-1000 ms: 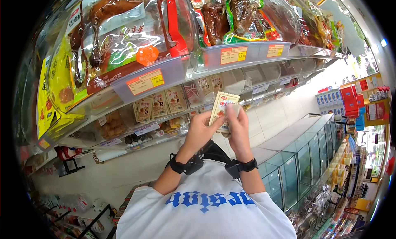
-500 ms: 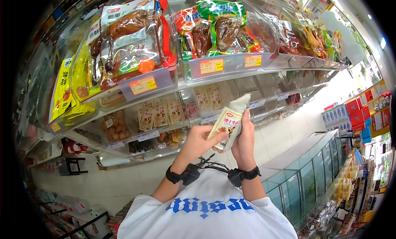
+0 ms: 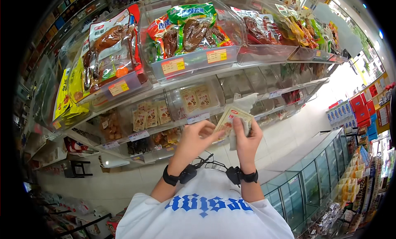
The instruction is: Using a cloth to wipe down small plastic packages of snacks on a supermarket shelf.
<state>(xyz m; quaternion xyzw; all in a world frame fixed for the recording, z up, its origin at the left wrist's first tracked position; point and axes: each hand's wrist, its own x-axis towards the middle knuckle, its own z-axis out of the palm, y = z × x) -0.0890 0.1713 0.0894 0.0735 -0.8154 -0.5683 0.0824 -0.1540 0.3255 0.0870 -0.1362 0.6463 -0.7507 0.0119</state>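
A flat cream snack packet [image 3: 231, 116] with red print is held up in front of the shelves, tilted. My right hand [image 3: 248, 141] grips it from the right, its thumb pressed on the packet's face. Behind the packet, the same hand holds a crumpled pale grey cloth [image 3: 246, 101] that sticks out above and below. My left hand [image 3: 197, 138] is at the packet's lower left corner, fingers curled and thumb tip against it; part of this contact is hidden. Similar cream packets [image 3: 152, 115] lie in a clear bin on the lower shelf, with more packets [image 3: 196, 98] in the bin beside it.
Clear bins of vacuum-packed meat [image 3: 195, 34] line the upper shelf, with price tags [image 3: 173, 66] along the front. Round brown packed snacks [image 3: 110, 125] sit low on the left. A glass-sided case [image 3: 295, 189] stands at right. Red boxes [image 3: 361, 111] are stacked beyond, and a dark stool [image 3: 77, 169] stands at left.
My right thumb has come over the packet's face, while my left thumb has slid off it to the lower corner. The view has shifted, moving the shelves left and down in the picture.
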